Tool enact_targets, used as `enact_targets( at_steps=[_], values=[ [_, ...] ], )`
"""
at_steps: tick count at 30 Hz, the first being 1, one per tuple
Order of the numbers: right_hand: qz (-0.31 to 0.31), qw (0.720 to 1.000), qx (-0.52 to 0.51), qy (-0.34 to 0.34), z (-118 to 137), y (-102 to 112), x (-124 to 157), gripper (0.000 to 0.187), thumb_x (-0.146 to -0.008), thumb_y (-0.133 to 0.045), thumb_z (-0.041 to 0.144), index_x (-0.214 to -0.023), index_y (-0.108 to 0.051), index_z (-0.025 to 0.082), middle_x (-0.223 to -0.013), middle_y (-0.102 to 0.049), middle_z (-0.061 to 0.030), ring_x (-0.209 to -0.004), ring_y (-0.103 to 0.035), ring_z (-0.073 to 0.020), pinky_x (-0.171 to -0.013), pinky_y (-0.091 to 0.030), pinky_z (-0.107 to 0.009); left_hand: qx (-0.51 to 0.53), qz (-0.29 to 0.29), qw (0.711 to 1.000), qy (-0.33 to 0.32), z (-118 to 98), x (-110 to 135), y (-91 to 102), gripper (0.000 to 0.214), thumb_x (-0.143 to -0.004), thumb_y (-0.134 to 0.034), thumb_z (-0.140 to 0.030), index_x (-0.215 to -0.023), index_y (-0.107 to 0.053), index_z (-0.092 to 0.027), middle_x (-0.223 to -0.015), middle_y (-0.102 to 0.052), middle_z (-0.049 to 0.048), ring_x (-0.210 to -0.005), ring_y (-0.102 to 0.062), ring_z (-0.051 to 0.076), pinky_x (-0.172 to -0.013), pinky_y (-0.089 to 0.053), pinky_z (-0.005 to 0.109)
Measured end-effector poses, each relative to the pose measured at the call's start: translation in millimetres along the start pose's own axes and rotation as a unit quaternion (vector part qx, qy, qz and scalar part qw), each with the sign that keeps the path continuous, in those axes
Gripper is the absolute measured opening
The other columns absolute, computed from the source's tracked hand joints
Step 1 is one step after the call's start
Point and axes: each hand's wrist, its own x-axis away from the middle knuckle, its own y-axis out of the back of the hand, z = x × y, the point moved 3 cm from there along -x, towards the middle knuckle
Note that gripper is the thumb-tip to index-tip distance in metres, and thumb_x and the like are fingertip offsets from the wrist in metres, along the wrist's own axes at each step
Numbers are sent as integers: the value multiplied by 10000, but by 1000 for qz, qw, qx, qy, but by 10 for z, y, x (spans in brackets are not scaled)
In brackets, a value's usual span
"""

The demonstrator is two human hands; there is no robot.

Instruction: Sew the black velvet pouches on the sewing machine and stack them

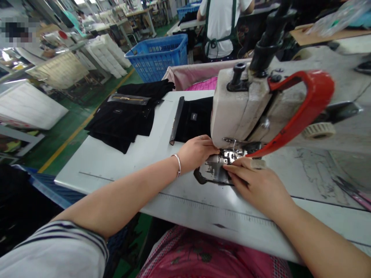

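My left hand (196, 151) is curled with its fingertips tucked under the head of a white sewing machine (240, 108), beside the needle area. My right hand (255, 184) lies on the metal plate (213, 172) below the needle, forefinger and thumb pressed together at the presser foot (230, 154). What the fingers pinch is too small to make out. A red guard (307, 108) curves over the machine's front. A black fabric piece (193, 119) with a small label lies just behind my left hand.
A pile of black fabric pieces (124, 116) sits at the far left of the white table (116, 158). A blue basket (158, 54) stands on the green floor beyond. A person in a white shirt (223, 23) works at the back. Scissors (352, 191) lie at right.
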Motion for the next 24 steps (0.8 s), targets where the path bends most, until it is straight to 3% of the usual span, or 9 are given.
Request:
enact_targets(
  at_steps=[4, 7, 11, 15, 17, 21, 24],
  values=[
    [-43, 999, -16, 10, -10, 75, -1, 220, -914, -531, 203, -1078, -677, 193, -1025, -662, -82, -965, -599, -233, -809, -502, -379, -4, 44, 999, 10, 31, -3, 18, 228, -931, -500, -125, -1011, -700, -198, -998, -707, 37, -995, -628, 171, -903, -485, 304],
    [-81, 997, 7, -20, -77, 145, 2, 202, -880, -556, 185, -1052, -662, 178, -1029, -647, -96, -988, -570, -262, -839, -474, -413, -31, 89, 995, 32, -10, 39, 102, 254, -951, -493, -183, -1155, -645, -198, -1148, -659, 59, -1075, -584, 210, -935, -465, 363],
    [-23, 997, 38, -58, -190, 178, 8, 181, -816, -595, 203, -988, -637, 166, -953, -633, -101, -937, -552, -287, -803, -449, -438, -56, 160, 983, 70, -241, 96, 323, 313, -959, -489, -250, -1245, -582, -164, -1237, -594, 102, -1105, -550, 244, -938, -463, 394],
    [2, 1000, 5, -23, -218, 201, 4, 97, -827, -589, 200, -915, -626, 188, -877, -621, -71, -866, -547, -252, -770, -446, -402, -7, 230, 970, 72, -514, 131, 447, 325, -949, -511, -254, -1234, -574, -113, -1139, -604, 106, -1038, -584, 211, -911, -499, 332],
    [-33, 999, 2, -28, -214, 204, -11, 102, -865, -574, 203, -949, -628, 184, -916, -624, -79, -893, -555, -249, -783, -458, -393, 17, 222, 972, 73, -597, 174, 420, 327, -944, -524, -274, -1235, -573, -133, -1167, -589, 106, -1101, -562, 226, -966, -489, 369],
    [-82, 992, 59, -73, -176, 166, -10, 105, -899, -558, 212, -941, -641, 165, -969, -629, -108, -937, -570, -268, -787, -472, -396, 34, 144, 988, 52, -676, 323, 256, 404, -971, -440, -234, -1360, -454, -130, -1408, -467, 126, -1350, -389, 247, -1129, -384, 440],
    [-63, 997, 50, 2, -86, 137, 48, 157, -918, -531, 189, -1002, -662, 174, -974, -642, -91, -934, -578, -239, -799, -477, -373, 39, 124, 991, 39, -656, 418, 160, 449, -978, -399, -207, -1418, -374, -118, -1450, -445, 126, -1399, -342, 223, -1178, -332, 446]
  ],
)
